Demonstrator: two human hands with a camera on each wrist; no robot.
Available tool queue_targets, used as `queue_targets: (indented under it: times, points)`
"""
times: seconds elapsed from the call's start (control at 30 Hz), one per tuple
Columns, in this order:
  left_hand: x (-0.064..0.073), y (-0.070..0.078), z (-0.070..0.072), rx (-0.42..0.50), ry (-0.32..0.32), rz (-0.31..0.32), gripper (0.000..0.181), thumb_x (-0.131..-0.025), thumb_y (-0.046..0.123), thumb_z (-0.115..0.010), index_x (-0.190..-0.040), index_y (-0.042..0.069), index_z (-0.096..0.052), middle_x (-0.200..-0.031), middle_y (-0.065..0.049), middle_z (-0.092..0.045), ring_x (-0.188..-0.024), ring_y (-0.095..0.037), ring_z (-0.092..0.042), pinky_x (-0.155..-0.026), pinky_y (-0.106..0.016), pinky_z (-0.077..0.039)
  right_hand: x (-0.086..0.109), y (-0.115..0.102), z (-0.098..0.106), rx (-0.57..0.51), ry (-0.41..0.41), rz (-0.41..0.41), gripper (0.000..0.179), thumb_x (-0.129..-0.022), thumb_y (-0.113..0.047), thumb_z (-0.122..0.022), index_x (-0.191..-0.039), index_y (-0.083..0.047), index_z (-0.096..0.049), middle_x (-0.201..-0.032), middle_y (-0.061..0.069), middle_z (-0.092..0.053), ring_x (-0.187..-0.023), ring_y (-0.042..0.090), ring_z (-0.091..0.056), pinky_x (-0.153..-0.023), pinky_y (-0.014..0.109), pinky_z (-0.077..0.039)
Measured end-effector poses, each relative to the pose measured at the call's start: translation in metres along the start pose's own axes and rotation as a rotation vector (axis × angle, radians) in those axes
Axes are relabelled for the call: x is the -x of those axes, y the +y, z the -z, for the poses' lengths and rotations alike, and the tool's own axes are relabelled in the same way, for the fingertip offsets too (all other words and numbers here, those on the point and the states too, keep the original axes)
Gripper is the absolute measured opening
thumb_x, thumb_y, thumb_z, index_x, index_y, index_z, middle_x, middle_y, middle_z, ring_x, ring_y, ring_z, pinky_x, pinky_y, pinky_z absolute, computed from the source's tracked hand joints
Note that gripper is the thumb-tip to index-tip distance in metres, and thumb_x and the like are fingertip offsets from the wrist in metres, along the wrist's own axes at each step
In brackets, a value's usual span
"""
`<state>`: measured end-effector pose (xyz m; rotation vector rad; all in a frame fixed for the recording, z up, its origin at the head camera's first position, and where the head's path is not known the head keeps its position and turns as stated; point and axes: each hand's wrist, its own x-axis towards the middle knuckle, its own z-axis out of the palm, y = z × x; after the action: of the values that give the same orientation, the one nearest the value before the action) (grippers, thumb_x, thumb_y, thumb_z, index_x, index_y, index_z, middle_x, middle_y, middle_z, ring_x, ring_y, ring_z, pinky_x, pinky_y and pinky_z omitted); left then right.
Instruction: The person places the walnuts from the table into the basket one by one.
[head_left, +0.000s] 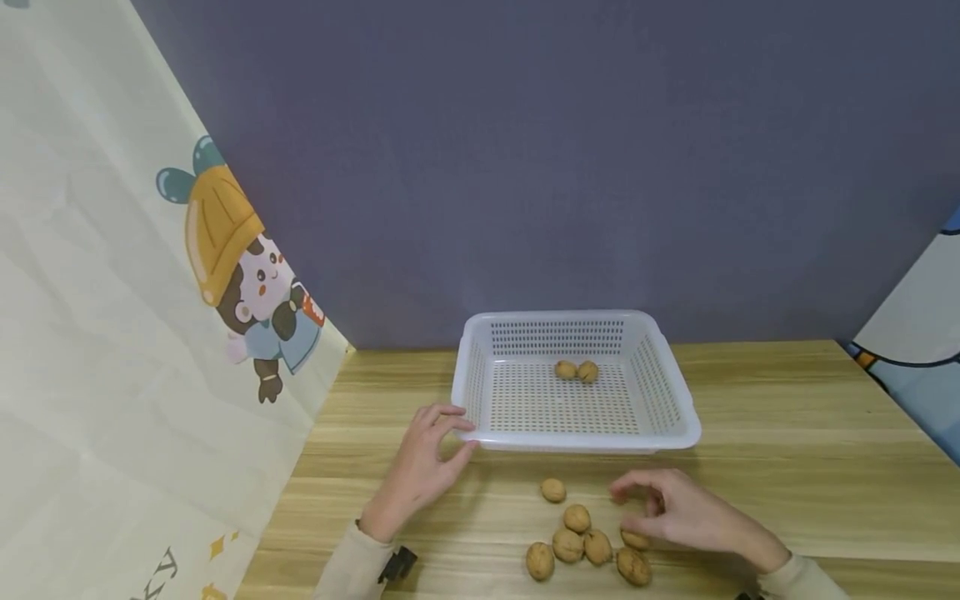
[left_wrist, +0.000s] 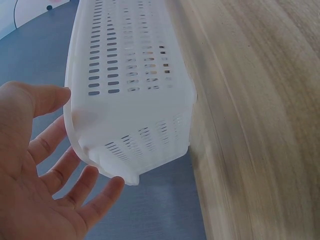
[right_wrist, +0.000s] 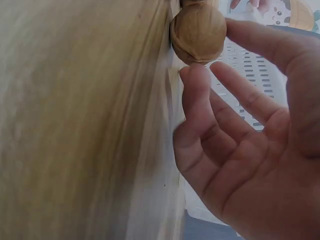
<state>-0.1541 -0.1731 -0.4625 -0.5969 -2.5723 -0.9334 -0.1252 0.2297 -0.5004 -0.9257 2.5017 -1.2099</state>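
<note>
A white plastic basket (head_left: 585,440) with slotted walls stands on the wooden table, two walnuts (head_left: 588,372) lying inside toward its back. At its front left corner is my left hand (head_left: 423,467), fingers spread and loosely bent, the tips right at the rim; the left wrist view has the thumb by the basket's edge (left_wrist: 70,115). My right hand (head_left: 686,508) hovers low over the walnuts in front of the basket, thumb and fingers apart. A walnut (right_wrist: 199,33) lies right by the thumb tip and one fingertip; in the head view the thumb partly hides it.
Several more walnuts (head_left: 567,545) lie loose on the table (head_left: 787,467) before the basket, one of them (head_left: 552,490) nearer to it. A dark grey panel (head_left: 555,167) rises behind the basket. On the left hangs a pale sheet (head_left: 97,333) with a cartoon figure.
</note>
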Motion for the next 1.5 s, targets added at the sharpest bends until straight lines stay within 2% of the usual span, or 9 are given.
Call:
queue_targets:
  times: [0.13,0.3,0.4,0.63,0.8,0.9,1.13,1.27,1.5]
  points:
    - [0.000,0.000,-0.001,-0.005,-0.001,-0.003,0.021,-0.089,0.021,-0.085,-0.108,0.016,-0.078,-0.130,-0.003,-0.071,-0.127,-0.027,-0.060,-0.110,-0.051,-0.051,0.002,0.001,0.002,-0.047,-0.038,-0.031,0.039,-0.095,-0.027,-0.081,-0.128,-0.009,-0.071,-0.096,-0.009,-0.071,-0.067,-0.003,-0.059,-0.056,0.022,-0.054]
    - [0.000,0.000,0.000,0.000,-0.010,0.008,0.021,-0.089,0.021,-0.085,-0.108,0.016,-0.078,-0.130,-0.004,-0.070,-0.127,-0.028,-0.060,-0.110,-0.051,-0.051,0.004,0.001,0.006,-0.176,-0.115,-0.074,0.041,-0.096,-0.024,-0.080,-0.131,-0.005,-0.069,-0.115,0.009,-0.076,-0.078,0.003,-0.070,-0.066,0.026,-0.061]
    - [0.001,0.000,0.001,0.009,-0.013,0.013,0.021,-0.090,0.021,-0.085,-0.108,0.015,-0.078,-0.131,-0.005,-0.070,-0.127,-0.029,-0.059,-0.110,-0.052,-0.051,0.006,0.002,0.008,-0.231,-0.149,-0.094,0.040,-0.097,-0.022,-0.079,-0.131,-0.005,-0.068,-0.123,0.014,-0.074,-0.083,0.006,-0.073,-0.069,0.027,-0.062]
    - [0.000,0.000,0.001,-0.009,-0.009,-0.010,0.022,-0.089,0.022,-0.085,-0.109,0.015,-0.078,-0.130,-0.005,-0.071,-0.127,-0.029,-0.060,-0.110,-0.051,-0.051,0.010,0.005,0.010,-0.292,-0.191,-0.073,0.036,-0.094,-0.015,-0.081,-0.126,-0.005,-0.069,-0.119,0.012,-0.073,-0.084,0.006,-0.071,-0.068,0.027,-0.062]
    - [0.001,0.000,0.000,-0.010,-0.014,-0.006,0.022,-0.089,0.022,-0.085,-0.109,0.016,-0.078,-0.130,-0.005,-0.071,-0.127,-0.029,-0.060,-0.110,-0.052,-0.051,0.011,0.004,0.013,-0.373,-0.244,-0.086,0.042,-0.090,-0.008,-0.082,-0.128,0.000,-0.067,-0.105,0.010,-0.075,-0.082,0.008,-0.071,-0.067,0.027,-0.062]
    - [0.002,0.000,0.001,-0.003,-0.016,0.000,0.022,-0.089,0.022,-0.084,-0.109,0.015,-0.078,-0.131,-0.006,-0.071,-0.127,-0.029,-0.060,-0.110,-0.052,-0.051,0.011,0.004,0.014,-0.373,-0.254,-0.070,0.042,-0.089,-0.008,-0.082,-0.127,0.000,-0.068,-0.101,0.008,-0.076,-0.083,0.007,-0.072,-0.068,0.027,-0.063]
    - [0.000,0.000,0.001,-0.003,-0.018,0.001,0.021,-0.091,0.023,-0.083,-0.110,0.015,-0.078,-0.132,-0.007,-0.070,-0.130,-0.030,-0.060,-0.112,-0.052,-0.051,0.010,0.003,0.016,-0.317,-0.235,-0.047,0.026,-0.090,-0.012,-0.083,-0.114,-0.011,-0.075,-0.092,-0.003,-0.075,-0.081,0.004,-0.070,-0.066,0.027,-0.062]
    - [0.001,0.001,0.001,-0.003,-0.021,0.003,0.021,-0.091,0.023,-0.083,-0.109,0.015,-0.078,-0.132,-0.007,-0.070,-0.130,-0.030,-0.059,-0.112,-0.052,-0.051,0.010,0.002,0.017,-0.303,-0.223,-0.043,0.025,-0.090,-0.011,-0.083,-0.113,-0.012,-0.075,-0.090,-0.004,-0.075,-0.080,0.004,-0.069,-0.066,0.027,-0.062]
    - [0.000,0.003,0.003,0.009,-0.025,0.014,0.022,-0.089,0.020,-0.085,-0.110,0.014,-0.078,-0.132,-0.006,-0.070,-0.130,-0.031,-0.060,-0.112,-0.054,-0.051,0.011,-0.004,0.020,-0.281,-0.172,-0.026,0.026,-0.092,-0.009,-0.081,-0.117,-0.010,-0.075,-0.103,0.001,-0.077,-0.089,0.006,-0.073,-0.077,0.028,-0.065]
